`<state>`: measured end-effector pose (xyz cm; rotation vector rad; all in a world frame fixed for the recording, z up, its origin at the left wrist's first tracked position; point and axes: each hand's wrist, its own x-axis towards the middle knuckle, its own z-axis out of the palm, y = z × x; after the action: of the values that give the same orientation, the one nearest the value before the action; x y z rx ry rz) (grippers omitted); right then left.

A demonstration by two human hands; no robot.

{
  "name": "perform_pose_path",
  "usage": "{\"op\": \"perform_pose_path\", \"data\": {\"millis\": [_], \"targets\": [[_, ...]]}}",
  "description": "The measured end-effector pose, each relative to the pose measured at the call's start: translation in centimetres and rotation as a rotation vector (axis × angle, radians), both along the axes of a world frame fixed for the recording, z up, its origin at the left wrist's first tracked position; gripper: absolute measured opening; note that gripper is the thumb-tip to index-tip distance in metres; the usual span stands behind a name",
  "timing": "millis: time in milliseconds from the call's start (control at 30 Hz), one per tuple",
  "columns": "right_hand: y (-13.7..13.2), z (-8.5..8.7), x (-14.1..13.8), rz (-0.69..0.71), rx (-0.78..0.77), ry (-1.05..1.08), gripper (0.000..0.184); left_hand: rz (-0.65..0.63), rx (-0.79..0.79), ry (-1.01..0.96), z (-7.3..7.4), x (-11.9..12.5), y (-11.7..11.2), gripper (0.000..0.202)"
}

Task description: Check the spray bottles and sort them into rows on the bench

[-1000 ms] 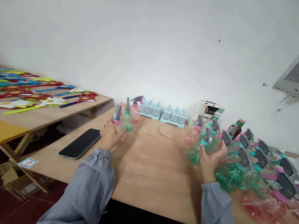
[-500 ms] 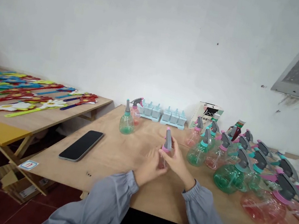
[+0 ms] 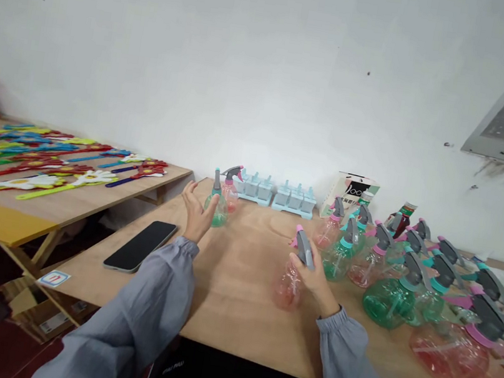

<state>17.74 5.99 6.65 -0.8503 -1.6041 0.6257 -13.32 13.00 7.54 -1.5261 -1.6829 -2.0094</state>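
Observation:
My right hand [image 3: 314, 274] is wrapped round the neck of a pink spray bottle [image 3: 288, 288] with a grey and pink trigger head, a little left of the other bottles. Raised at the left, my left hand [image 3: 198, 209] has its fingers apart and holds nothing. Just beyond it stands a green spray bottle [image 3: 220, 211], partly hidden by the thumb. A second pink spray bottle [image 3: 230, 197] is right behind the green one. Several more pink and green spray bottles [image 3: 387, 301] crowd the table's right side.
A black phone [image 3: 142, 246] lies at the table's left. Light blue ice-pop moulds [image 3: 295, 200] and a printed box [image 3: 346, 190] stand along the wall. On the table to the left lie several colourful flat hand-shaped pieces [image 3: 56, 169].
My left hand has let go of the pink spray bottle and moved left and forward, opening near the green one. My right hand has shifted slightly right with the bottle, which now tilts.

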Motion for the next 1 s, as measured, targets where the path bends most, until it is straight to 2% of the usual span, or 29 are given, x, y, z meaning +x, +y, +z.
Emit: {"op": "perform_pose_path", "data": {"millis": [100, 167, 267, 333, 433, 600, 667, 733, 833, 933, 1000], "targets": [[-0.3, 0.1, -0.1, -0.038, 0.043, -0.003, 0.021, -0.048, -0.284, -0.014, -1.2, -1.5, 3.0, 0.097], [-0.4, 0.2, 0.0, -0.034, 0.063, -0.042, 0.022, -0.072, -0.376, -0.004, -2.0, -1.6, 4.2, 0.106], [-0.5, 0.4, 0.3, -0.008, 0.083, -0.086, 0.026, -0.053, -0.424, 0.014, -2.6, -1.2, 4.8, 0.095], [-0.5, 0.5, 0.5, -0.008, 0.082, -0.088, 0.019, -0.031, -0.455, 0.033, -2.9, -0.9, 4.5, 0.081], [-0.5, 0.5, 0.7, -0.031, 0.076, -0.09, 0.01, -0.034, -0.485, 0.076, -3.6, 0.0, 3.4, 0.071], [-0.7, 0.6, 1.0, -0.024, 0.053, -0.099, 0.028, -0.163, -0.473, 0.213, -5.4, 1.9, 1.1, 0.074], [-0.8, 0.6, 1.1, -0.036, 0.044, -0.086, 0.022, -0.191, -0.458, 0.233, -5.9, 2.4, 0.5, 0.074], [-0.8, 0.6, 1.2, -0.072, 0.047, -0.062, 0.015, -0.207, -0.45, 0.241, -6.1, 2.7, 0.3, 0.074], [-0.8, 0.6, 1.2, -0.102, 0.051, -0.019, 0.015, -0.24, -0.427, 0.237, -6.3, 2.5, 0.4, 0.075], [-0.8, 0.6, 0.9, -0.028, 0.034, -0.031, 0.028, -0.277, -0.402, 0.23, -6.4, 2.3, 0.6, 0.076], [-0.7, 0.5, 0.8, 0.001, 0.025, -0.043, 0.028, -0.283, -0.387, 0.227, -6.5, 2.2, 0.7, 0.075]]}}
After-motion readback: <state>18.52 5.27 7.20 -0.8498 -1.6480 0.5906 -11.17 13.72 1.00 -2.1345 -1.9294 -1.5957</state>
